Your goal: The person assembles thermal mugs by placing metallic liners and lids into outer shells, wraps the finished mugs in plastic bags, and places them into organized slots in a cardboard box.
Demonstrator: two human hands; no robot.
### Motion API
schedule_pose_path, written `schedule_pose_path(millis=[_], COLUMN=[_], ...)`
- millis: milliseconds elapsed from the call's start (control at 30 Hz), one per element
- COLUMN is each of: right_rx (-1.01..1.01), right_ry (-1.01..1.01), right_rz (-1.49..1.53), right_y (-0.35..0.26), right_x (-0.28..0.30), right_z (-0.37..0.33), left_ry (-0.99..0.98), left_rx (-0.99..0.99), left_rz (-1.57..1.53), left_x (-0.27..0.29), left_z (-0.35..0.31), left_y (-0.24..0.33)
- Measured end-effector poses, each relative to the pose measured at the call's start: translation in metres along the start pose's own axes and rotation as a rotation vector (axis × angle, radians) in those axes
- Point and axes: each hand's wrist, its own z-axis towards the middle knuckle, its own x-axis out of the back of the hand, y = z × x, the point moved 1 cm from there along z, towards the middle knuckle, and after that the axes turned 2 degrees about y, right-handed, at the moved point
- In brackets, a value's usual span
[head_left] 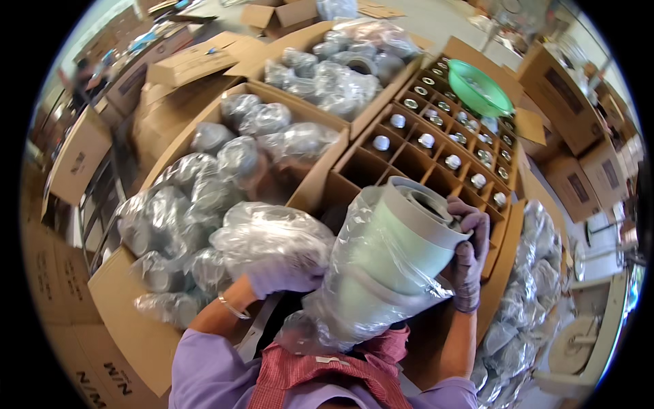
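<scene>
Right hand [470,255]: pinching cone [412,235] rim.
Left hand [286,273]: grip cannot be discerned.
Cone: may drop if near film [303,330] slips.

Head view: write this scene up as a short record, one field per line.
Right hand: gloved, gripping the pale green cylinder at its grey-rimmed end
Cylinder position: tilted, partly inside a clear bag
Left hand: gloved, beside the clear bag; its grip is unclear
Left: open carton with plastic-wrapped pieces
Ahead right: divided carton holding white-topped items
Above divided carton: green bowl
</scene>
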Motion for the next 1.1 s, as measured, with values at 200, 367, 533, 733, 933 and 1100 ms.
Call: schedule_pose_path(millis=[200,367,533,733,933,1100], right_rx=[-0.068,0.394,0.239,0.133,-0.349,0.069], right_ry=[-0.085,-0.117,-0.075,-0.048,-0.085,-0.085], right_rz=[-0.354,-0.910,-0.367,-0.502,-0.783,-0.299], right_y=[-0.025,-0.070,0.004,-0.004,0.103,-0.012], right_x=[-0.004,-0.052,-0.007,0.025,0.120,0.015], right_z=[-0.004,0.025,0.009,0.014,-0.011,0.018], left_ry=[0.809,0.356,0.585,0.739,0.583,0.496], left_rx=[0.013,-0.090,-0.130,-0.038,-0.560,-0.122], left_rz=[-0.735,-1.342,-0.495,-0.788,-0.703,-0.803], left_x=[0.112,0.053,0.033,0.049,0.057,0.052], left_z=[0.044,0.161,0.141,0.145,0.125,0.133], left_y=[0.067,0.038,0.035,0.055,0.071,0.050])
